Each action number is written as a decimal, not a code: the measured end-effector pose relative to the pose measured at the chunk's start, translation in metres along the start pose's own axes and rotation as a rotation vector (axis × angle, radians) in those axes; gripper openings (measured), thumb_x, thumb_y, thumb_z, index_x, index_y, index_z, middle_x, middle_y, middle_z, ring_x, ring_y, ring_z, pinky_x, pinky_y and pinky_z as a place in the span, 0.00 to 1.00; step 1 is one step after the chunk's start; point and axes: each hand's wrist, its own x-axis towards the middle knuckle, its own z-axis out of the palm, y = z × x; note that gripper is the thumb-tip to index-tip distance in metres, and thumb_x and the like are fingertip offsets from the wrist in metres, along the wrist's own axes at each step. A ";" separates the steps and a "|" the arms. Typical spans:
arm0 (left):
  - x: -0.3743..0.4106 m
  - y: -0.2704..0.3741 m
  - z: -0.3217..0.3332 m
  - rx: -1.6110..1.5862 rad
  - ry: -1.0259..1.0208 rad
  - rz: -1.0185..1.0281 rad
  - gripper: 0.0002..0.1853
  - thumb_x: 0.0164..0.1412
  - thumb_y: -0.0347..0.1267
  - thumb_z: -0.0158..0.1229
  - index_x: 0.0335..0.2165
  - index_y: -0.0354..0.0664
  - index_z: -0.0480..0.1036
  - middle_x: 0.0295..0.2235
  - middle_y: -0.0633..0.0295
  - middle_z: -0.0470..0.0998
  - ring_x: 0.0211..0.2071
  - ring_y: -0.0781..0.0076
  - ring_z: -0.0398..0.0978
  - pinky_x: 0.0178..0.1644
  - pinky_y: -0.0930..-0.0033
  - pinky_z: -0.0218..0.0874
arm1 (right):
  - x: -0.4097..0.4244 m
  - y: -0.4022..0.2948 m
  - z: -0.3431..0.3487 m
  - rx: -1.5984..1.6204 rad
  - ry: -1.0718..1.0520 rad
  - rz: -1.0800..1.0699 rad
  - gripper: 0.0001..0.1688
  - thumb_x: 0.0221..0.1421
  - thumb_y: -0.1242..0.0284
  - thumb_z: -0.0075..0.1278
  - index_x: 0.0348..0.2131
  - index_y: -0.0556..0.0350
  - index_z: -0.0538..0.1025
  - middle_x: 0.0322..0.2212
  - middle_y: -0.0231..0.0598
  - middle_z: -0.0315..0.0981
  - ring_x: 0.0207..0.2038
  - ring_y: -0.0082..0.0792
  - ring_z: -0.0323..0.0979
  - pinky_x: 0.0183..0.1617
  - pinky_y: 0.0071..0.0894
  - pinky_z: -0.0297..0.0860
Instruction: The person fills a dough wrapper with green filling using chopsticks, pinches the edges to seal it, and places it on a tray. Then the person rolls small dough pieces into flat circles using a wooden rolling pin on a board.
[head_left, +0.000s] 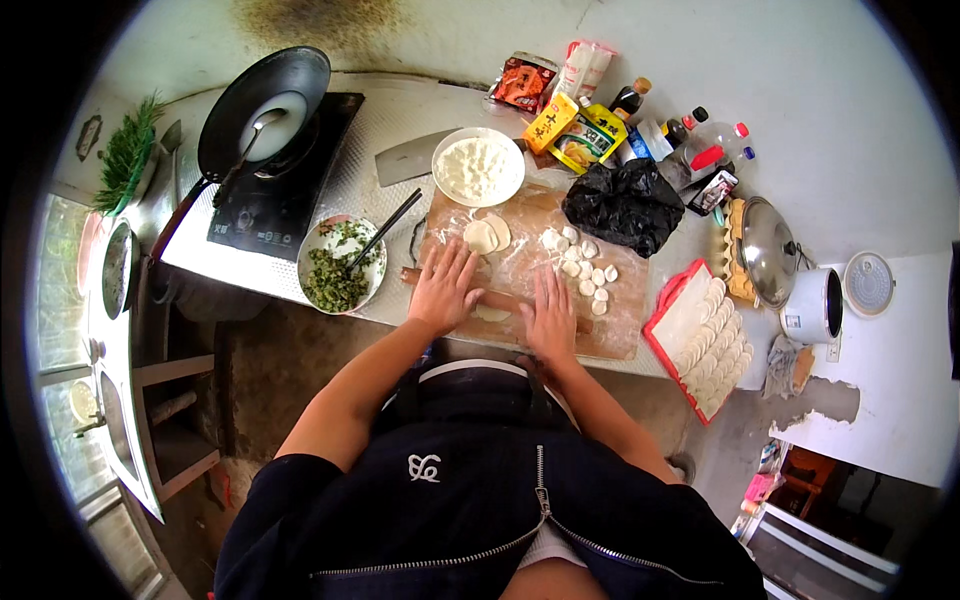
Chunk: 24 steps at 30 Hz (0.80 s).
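Both my left hand (444, 289) and my right hand (551, 316) lie flat, palms down, on a wooden rolling pin (499, 301) across a floured wooden board (619, 330). Under the pin, between my hands, a piece of dough (492, 313) shows in part. Beyond my left hand lie two overlapping round dough wrappers (481, 236). Several small dough pieces (586, 287) sit on the board past my right hand. A white bowl of flour (478, 166) stands at the board's far edge. Left of the board is a bowl of chopped green filling (337, 279) with dark chopsticks (386, 229) in it.
A wok (217, 120) with whitish liquid and a ladle sits on an induction cooker (259, 225). A cleaver (412, 159) lies behind the board. Right are a black plastic bag (626, 206), seasoning packets, bottles, and a red-edged tray (679, 300) with rows of dumplings.
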 end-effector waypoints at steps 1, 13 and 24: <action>-0.006 0.000 -0.001 -0.029 0.013 0.016 0.39 0.68 0.53 0.47 0.67 0.40 0.57 0.70 0.53 0.55 0.73 0.55 0.46 0.74 0.48 0.34 | -0.009 -0.002 0.002 0.006 0.003 -0.012 0.41 0.63 0.59 0.50 0.67 0.61 0.60 0.68 0.52 0.53 0.71 0.54 0.50 0.74 0.55 0.47; -0.041 -0.004 0.012 -0.036 0.070 0.098 0.32 0.59 0.40 0.61 0.60 0.47 0.67 0.66 0.58 0.63 0.70 0.54 0.54 0.73 0.48 0.42 | -0.014 -0.018 -0.003 0.281 -0.084 -0.115 0.30 0.60 0.61 0.56 0.59 0.47 0.73 0.58 0.42 0.70 0.58 0.48 0.68 0.58 0.46 0.65; -0.051 -0.007 0.004 -0.043 0.121 0.160 0.18 0.59 0.33 0.54 0.49 0.51 0.73 0.56 0.57 0.72 0.65 0.54 0.62 0.66 0.50 0.54 | 0.027 -0.020 0.028 0.609 -0.134 0.433 0.19 0.67 0.61 0.50 0.43 0.58 0.81 0.36 0.52 0.81 0.39 0.53 0.78 0.45 0.48 0.72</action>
